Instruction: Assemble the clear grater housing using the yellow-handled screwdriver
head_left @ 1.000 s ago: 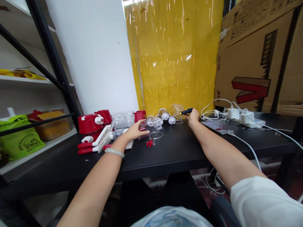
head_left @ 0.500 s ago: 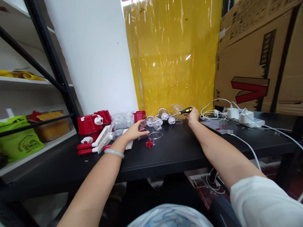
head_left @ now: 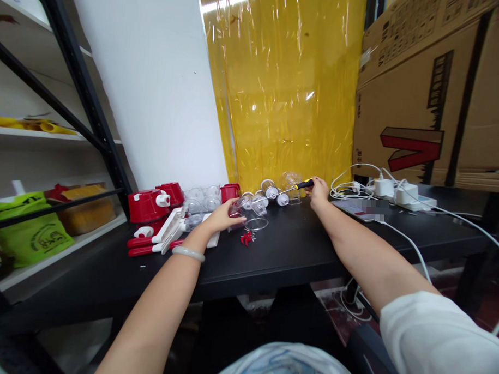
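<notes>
My right hand [head_left: 318, 192] is closed round the black and yellow handle of a screwdriver [head_left: 303, 184]. Its long shaft slants left and down to a dark red part [head_left: 234, 212] under my left hand [head_left: 223, 216]. The fingers of my left hand are wrapped round that red part, which is see-through in places and mostly covered. Just right of it, a clear ring [head_left: 256, 224] lies on the black table [head_left: 296, 248]. In front of the ring are small red pieces with screws [head_left: 246, 238]. White-capped clear cups [head_left: 270, 191] lie behind the shaft.
Red housings [head_left: 144, 205], white and red handles [head_left: 166, 231] and clear cups [head_left: 202, 195] crowd the left side. A tablet [head_left: 359, 209], white chargers [head_left: 397, 189] and cables lie at right. A large carton [head_left: 420, 100] stands behind them. A lined bin [head_left: 286, 368] is below the table edge.
The screwdriver's handle has turned slightly in my right hand, showing less yellow. My left hand stays in place on the red part.
</notes>
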Demonstrator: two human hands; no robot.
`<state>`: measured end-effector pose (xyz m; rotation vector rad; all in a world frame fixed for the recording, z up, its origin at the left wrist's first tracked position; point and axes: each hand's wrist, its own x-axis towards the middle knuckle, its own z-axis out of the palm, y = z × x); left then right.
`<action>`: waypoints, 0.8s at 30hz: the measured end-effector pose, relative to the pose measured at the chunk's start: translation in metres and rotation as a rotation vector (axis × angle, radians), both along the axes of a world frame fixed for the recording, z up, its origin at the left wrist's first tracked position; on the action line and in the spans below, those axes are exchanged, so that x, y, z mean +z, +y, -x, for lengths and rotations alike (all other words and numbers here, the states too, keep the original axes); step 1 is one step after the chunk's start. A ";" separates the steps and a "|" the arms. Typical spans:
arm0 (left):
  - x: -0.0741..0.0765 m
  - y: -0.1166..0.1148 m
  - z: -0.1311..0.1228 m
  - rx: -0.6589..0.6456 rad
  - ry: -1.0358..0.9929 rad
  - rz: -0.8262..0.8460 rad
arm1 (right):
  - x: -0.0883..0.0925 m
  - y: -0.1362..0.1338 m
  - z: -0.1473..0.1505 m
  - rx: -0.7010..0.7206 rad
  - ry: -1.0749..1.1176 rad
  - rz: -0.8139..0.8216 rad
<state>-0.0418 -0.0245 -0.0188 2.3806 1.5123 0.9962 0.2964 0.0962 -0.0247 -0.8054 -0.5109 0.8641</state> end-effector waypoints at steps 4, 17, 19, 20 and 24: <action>0.001 -0.001 -0.001 -0.001 -0.005 0.008 | -0.002 0.000 0.000 -0.040 -0.042 -0.006; 0.000 -0.001 0.000 0.001 -0.013 -0.002 | -0.002 0.004 0.000 -0.015 -0.022 0.007; 0.000 0.000 0.000 0.003 -0.007 -0.005 | -0.003 0.006 0.000 -0.030 -0.043 0.000; 0.000 0.000 0.000 0.004 -0.002 -0.006 | -0.004 0.007 0.000 -0.038 -0.052 -0.001; 0.000 0.000 0.000 0.001 0.000 -0.006 | -0.005 0.008 -0.001 -0.080 -0.086 0.023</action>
